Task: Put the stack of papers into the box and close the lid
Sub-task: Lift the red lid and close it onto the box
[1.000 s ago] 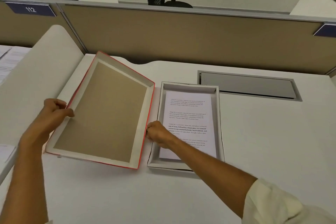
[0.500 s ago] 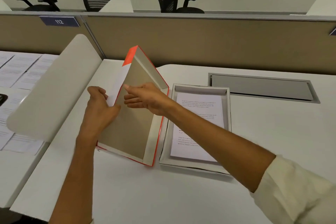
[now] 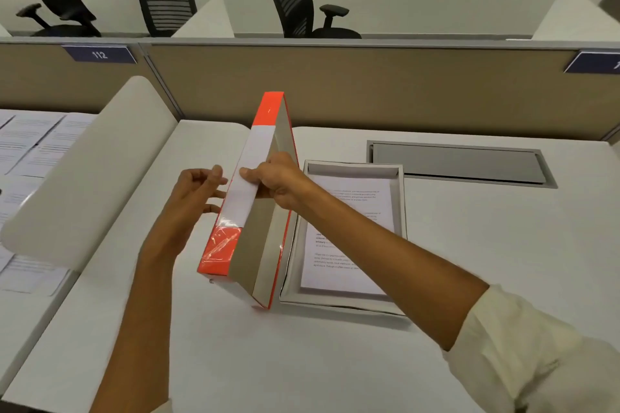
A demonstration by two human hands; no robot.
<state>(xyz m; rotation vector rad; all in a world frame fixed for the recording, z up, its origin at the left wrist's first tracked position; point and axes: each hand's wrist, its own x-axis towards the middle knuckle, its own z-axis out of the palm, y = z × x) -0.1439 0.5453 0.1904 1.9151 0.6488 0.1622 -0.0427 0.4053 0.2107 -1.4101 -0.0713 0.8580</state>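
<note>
Lid (image 3: 255,211) now upright, right hand (image 3: 278,183) gripping, left hand (image 3: 198,191) open alongside.

Printed text on the stack of papers (image 3: 352,208) too small to read, partly hidden beneath the right forearm (image 3: 385,251).

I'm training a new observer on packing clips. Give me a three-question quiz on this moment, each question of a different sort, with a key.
1. True or false: the papers already lie in the box.
2. Which hand grips the lid's raised edge? A) left hand B) right hand C) neither
3. Fill in: the lid stands on its long edge to the ______ of the box.

Key: 1 true. 2 B; the left hand's fingers are spread beside the lid. 3 left.
</note>
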